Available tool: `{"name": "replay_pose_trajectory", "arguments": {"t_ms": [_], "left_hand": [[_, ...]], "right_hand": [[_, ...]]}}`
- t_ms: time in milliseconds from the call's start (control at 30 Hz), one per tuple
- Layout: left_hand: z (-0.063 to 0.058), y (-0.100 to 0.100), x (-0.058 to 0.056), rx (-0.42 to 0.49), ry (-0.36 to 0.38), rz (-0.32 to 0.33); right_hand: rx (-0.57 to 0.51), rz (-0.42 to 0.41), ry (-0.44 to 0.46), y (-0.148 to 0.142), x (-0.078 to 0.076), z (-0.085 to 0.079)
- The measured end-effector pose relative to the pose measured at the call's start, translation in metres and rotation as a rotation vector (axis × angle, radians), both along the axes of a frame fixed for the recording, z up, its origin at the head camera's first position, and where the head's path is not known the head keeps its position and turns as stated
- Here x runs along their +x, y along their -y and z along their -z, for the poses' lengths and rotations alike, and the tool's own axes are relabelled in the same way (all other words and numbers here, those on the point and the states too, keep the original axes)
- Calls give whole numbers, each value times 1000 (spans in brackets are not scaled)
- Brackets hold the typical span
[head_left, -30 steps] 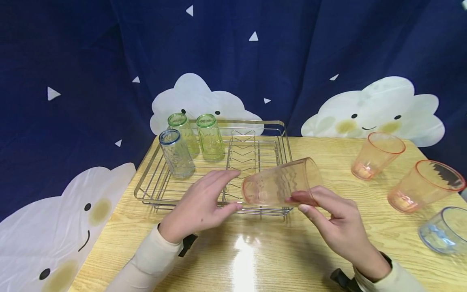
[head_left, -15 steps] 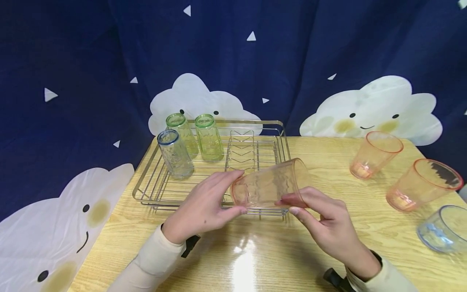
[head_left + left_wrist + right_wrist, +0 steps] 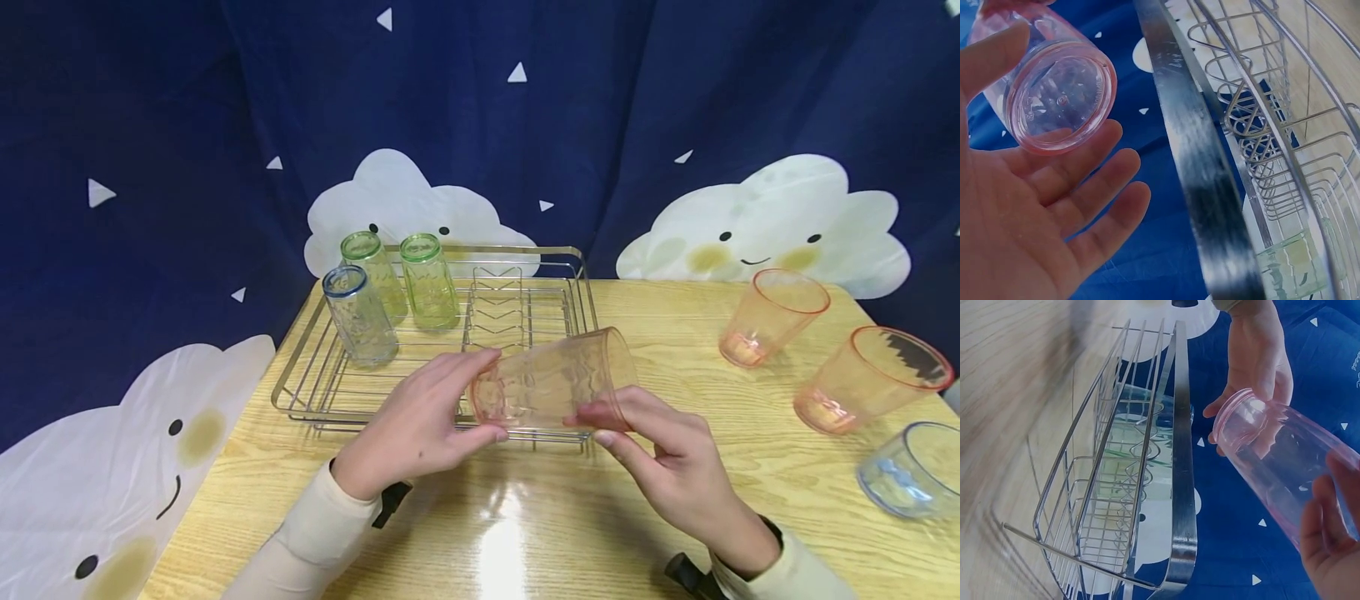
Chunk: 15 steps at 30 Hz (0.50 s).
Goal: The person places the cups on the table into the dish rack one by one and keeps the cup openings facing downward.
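Observation:
My right hand (image 3: 678, 467) pinches the rim of a clear orange tumbler (image 3: 551, 379) between thumb and fingers. The tumbler lies nearly sideways in the air over the wire dish rack's (image 3: 540, 250) front edge, its base pointing left. My left hand (image 3: 420, 421) is at that base, thumb and fingers spread on either side of it. In the left wrist view the left fingers (image 3: 1100, 215) are extended and only loosely bent beside the tumbler's round base (image 3: 1063, 100). Whether they press on it is hard to tell. The right wrist view shows the left thumb (image 3: 1265, 378) close against the base.
Upside down at the rack's left stand two green tumblers (image 3: 431, 287) (image 3: 386, 287) and a blue one (image 3: 360, 321). Two orange tumblers (image 3: 772, 321) (image 3: 862, 387) and a blue tumbler (image 3: 903, 475) stand upright on the wooden table's right side. A dark blue cloud-patterned cloth (image 3: 577, 108) hangs behind.
The right hand has brought the orange tumbler leftward, so its base is now between the left thumb and fingers. In the last half second there is very little motion.

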<state>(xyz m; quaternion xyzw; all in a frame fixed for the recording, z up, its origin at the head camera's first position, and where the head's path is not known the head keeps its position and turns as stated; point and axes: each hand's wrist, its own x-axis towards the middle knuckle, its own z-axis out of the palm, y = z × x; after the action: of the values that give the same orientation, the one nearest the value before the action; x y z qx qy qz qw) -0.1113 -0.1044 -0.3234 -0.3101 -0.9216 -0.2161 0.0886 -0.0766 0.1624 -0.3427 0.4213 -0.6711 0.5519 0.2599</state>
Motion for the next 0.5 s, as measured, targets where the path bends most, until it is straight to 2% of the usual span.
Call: {"name": "replay_pose_trajectory", "arguments": {"t_ms": [200, 500], "left_hand": [[-1, 2, 0, 21, 4, -10], [0, 6, 1, 34, -23, -3]], "right_hand": [[13, 10, 11, 0, 0, 1], [109, 118, 33, -4, 3, 1]]}}
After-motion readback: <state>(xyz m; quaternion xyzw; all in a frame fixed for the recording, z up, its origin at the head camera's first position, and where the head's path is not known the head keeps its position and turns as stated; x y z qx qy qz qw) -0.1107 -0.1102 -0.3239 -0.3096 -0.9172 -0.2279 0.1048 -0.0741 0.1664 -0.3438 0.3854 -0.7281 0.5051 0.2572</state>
